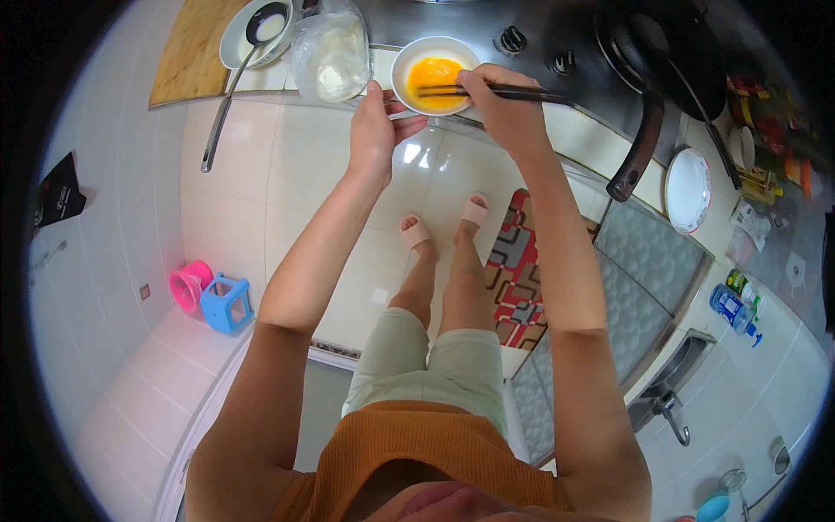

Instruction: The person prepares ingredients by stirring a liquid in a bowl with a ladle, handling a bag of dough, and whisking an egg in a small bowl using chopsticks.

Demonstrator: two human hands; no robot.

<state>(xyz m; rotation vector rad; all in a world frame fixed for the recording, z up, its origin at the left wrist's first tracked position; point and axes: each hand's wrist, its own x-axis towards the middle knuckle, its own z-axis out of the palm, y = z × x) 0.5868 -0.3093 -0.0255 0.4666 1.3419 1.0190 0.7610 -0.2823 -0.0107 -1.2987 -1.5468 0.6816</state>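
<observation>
A white bowl with beaten yellow egg stands at the counter's front edge. My left hand holds the bowl by its lower left rim, some fingers beneath it. Dark chopsticks are gripped in my right hand, above the bowl's right side, and their tips lie in the egg. Left of the bowl is a clear plastic bag with something whitish inside. Beyond it, a ladle rests in another white bowl holding a little white stuff, its handle hanging over the edge.
A wooden board lies at the far left. Behind the bowl is the stove with knobs. A dark pan's handle juts over the counter's edge at right, beside a white plate. Soap bottles stand near the sink.
</observation>
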